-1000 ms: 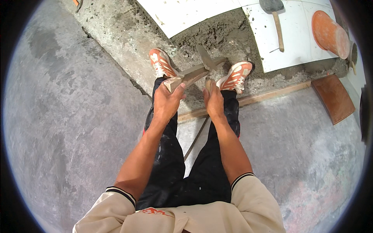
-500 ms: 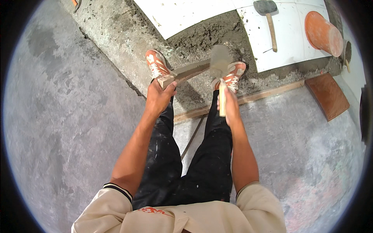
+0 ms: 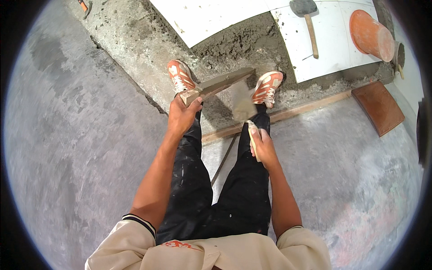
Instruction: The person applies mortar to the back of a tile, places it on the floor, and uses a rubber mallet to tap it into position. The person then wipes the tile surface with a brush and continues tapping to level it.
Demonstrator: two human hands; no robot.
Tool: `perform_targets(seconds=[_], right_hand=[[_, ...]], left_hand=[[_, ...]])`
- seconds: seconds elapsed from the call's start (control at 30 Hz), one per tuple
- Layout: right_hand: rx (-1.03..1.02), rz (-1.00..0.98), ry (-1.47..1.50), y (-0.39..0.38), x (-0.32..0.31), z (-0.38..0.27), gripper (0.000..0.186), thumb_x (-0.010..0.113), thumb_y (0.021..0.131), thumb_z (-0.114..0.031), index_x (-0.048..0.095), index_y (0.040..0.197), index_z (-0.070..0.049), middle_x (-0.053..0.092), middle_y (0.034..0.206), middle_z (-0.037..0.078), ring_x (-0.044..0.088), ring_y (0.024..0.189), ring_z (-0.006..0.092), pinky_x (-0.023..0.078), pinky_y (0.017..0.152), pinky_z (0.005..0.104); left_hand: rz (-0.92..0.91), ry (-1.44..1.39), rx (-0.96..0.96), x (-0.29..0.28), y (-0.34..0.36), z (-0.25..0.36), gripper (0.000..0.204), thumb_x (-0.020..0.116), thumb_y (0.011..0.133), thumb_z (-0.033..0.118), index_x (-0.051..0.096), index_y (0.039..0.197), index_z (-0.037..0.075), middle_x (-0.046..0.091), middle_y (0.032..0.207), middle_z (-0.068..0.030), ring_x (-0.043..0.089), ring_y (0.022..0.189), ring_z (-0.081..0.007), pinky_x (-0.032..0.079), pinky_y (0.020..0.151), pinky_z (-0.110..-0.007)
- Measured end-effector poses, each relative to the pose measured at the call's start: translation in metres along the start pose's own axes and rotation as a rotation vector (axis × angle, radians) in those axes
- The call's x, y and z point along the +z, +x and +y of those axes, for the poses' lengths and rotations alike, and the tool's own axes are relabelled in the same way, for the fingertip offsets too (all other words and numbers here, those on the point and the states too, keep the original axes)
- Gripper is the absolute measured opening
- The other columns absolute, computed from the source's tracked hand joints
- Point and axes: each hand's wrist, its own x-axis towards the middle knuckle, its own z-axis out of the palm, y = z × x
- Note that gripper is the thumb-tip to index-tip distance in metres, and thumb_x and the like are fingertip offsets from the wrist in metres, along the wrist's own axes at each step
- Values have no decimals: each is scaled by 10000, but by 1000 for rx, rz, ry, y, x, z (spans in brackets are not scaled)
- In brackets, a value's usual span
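Observation:
My left hand is closed round the near end of a long wooden board whose side is coated with grey mortar. The board slants away to the right, over the rough ground between my shoes. In my right hand is a trowel, gripped by its pale yellow handle. Its grey blade is smeared by motion and points away from me, just on the near side of the board and apart from it. Wet grey mortar lies beyond the board, along the white tiles.
White tiles carry a rubber mallet and an orange bucket. A brown tile lies at the right by a wooden batten. An orange-handled tool lies far left. My shoes stand on rough concrete.
My right hand has drawn the trowel back toward me, off the board's far end. The left hand and board have barely shifted.

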Motion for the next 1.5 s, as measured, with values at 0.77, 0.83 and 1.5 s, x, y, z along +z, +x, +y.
perform_targets(seconds=[0.77, 0.83, 1.5], right_hand=[[-107, 76, 374, 108, -21, -21, 516, 615, 1062, -380, 532, 1463, -66, 628, 861, 50, 585, 579, 118, 507, 508, 285], [-81, 87, 208, 88, -23, -19, 527, 609, 1065, -405, 532, 1456, -61, 637, 872, 59, 603, 594, 129, 517, 514, 298], [-355, 113, -886, 145, -49, -66, 509, 504, 1087, -432, 663, 1370, -39, 713, 1207, 304, 673, 1130, 504, 527, 954, 565]], left_hand=[[20, 180, 138, 18, -14, 1, 421, 746, 989, 188, 634, 1319, -49, 767, 1093, -186, 738, 1004, -237, 563, 900, -372], [-49, 242, 70, 14, -13, 6, 455, 742, 995, 147, 594, 1377, -52, 752, 1151, -165, 735, 1024, -215, 588, 871, -350], [-365, 625, 586, -23, -5, -10, 597, 635, 828, -145, 646, 1396, 38, 628, 1469, -184, 612, 1341, -393, 518, 1111, -432]])
